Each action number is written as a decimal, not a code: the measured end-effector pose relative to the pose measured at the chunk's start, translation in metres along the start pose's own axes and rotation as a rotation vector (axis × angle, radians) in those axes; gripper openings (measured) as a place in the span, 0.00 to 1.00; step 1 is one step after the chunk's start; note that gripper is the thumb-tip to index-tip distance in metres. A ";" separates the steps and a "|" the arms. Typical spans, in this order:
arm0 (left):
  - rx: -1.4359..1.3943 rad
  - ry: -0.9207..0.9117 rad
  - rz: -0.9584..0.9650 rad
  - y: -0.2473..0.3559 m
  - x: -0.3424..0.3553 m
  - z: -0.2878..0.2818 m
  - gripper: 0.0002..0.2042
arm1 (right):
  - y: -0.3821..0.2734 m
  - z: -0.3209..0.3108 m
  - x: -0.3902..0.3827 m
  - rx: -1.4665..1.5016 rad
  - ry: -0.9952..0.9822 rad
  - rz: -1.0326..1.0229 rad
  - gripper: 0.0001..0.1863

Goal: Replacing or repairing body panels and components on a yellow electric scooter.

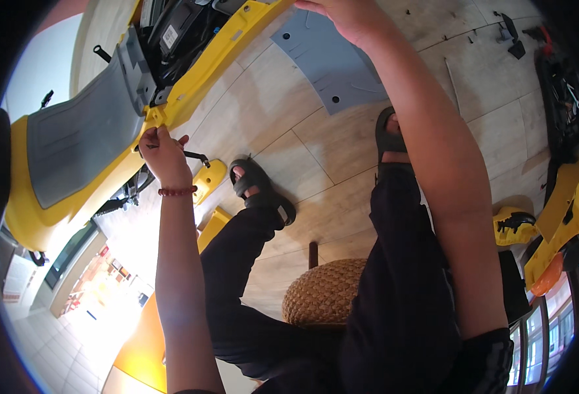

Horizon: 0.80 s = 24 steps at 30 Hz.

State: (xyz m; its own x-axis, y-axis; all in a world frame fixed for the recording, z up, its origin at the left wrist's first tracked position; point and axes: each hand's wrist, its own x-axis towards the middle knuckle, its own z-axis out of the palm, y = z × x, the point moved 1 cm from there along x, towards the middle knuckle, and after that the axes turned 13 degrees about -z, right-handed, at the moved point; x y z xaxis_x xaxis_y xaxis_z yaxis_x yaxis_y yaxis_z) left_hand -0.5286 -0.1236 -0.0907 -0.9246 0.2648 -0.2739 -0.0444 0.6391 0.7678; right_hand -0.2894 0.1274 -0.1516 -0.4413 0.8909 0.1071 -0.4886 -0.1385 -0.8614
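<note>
A yellow scooter with a grey seat (83,131) stands at the left. A long yellow side panel (220,59) runs along its opened body, where dark parts and cables (174,43) show. My left hand (166,157), wearing a red bead bracelet, has its fingers closed at the panel's near end, beside the seat's corner. A small dark spot shows at its fingertips, too small to name. At the top edge, my right hand (348,18) reaches to the panel's far end with its fingers on it. Part of that hand is cut off by the picture's edge.
A grey flat cover (332,62) lies on the wood-look floor beyond my feet. Yellow parts (209,180) lie beside my left foot. A dark tray of tools (568,105), more yellow parts (558,223) and small black pieces (514,39) are at the right. A woven stool (322,292) is under me.
</note>
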 end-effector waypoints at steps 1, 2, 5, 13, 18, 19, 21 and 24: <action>-0.011 -0.011 -0.019 0.001 0.001 0.000 0.08 | -0.001 0.002 0.002 0.020 -0.023 -0.033 0.23; -0.024 -0.008 -0.018 0.002 0.001 0.000 0.08 | -0.003 0.003 0.004 0.042 -0.030 -0.038 0.23; -0.067 0.002 -0.036 0.002 0.001 0.003 0.08 | -0.007 0.005 0.008 0.083 -0.059 -0.036 0.22; -0.142 0.019 -0.025 0.006 -0.002 0.001 0.07 | -0.008 0.009 0.005 0.075 -0.038 0.021 0.23; -0.054 0.052 -0.036 0.003 0.005 0.001 0.07 | -0.003 0.008 0.007 0.037 -0.029 0.026 0.27; -0.075 0.029 -0.023 0.001 0.005 0.002 0.07 | -0.002 0.007 0.007 0.040 -0.044 0.025 0.27; -0.041 0.041 -0.036 -0.003 0.006 0.005 0.09 | 0.000 0.006 0.007 0.030 -0.019 0.048 0.27; -0.050 0.028 -0.025 -0.004 0.005 0.007 0.10 | 0.002 0.006 0.006 0.021 -0.004 0.056 0.26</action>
State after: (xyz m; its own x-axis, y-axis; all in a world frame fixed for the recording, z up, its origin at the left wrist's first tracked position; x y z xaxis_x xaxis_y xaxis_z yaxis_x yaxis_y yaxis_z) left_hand -0.5304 -0.1201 -0.0992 -0.9332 0.2283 -0.2775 -0.0859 0.6080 0.7893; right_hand -0.2976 0.1302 -0.1496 -0.4713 0.8799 0.0613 -0.4791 -0.1970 -0.8554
